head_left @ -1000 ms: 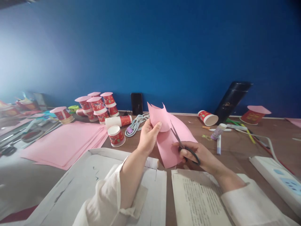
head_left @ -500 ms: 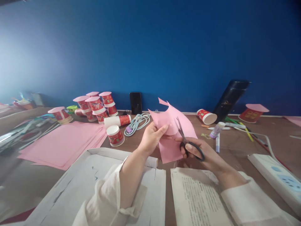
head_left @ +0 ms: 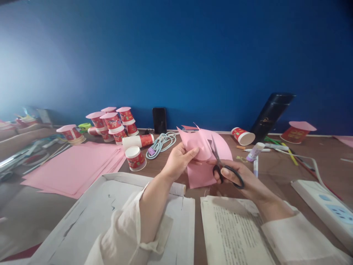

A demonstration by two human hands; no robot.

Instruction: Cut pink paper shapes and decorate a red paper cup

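My left hand (head_left: 180,160) pinches a partly cut sheet of pink paper (head_left: 200,177), thumb on top and fingers underneath. A rounded flap of the paper curls up beside the thumb. In my right hand (head_left: 242,177) are black-handled scissors (head_left: 236,179), thumb and fingers through the loops. The blades point up and away, slightly parted, at the cut edge of the paper. Some of my right fingers are hidden behind the handles and the sheet.
Pink sheets (head_left: 74,165) lie at left, near stacked red paper cups (head_left: 112,125) with pink discs. A coiled cable (head_left: 162,144), phone (head_left: 159,120), glue stick (head_left: 255,151), black flask (head_left: 271,116) and power strip (head_left: 325,209) surround the hands. A cardboard tray (head_left: 91,217) and printed pages (head_left: 234,232) lie in front.
My right hand and the scissors have shifted slightly right and down, with the blades a bit wider apart. The pink paper has tilted, its top edge lower; my left hand still grips it.
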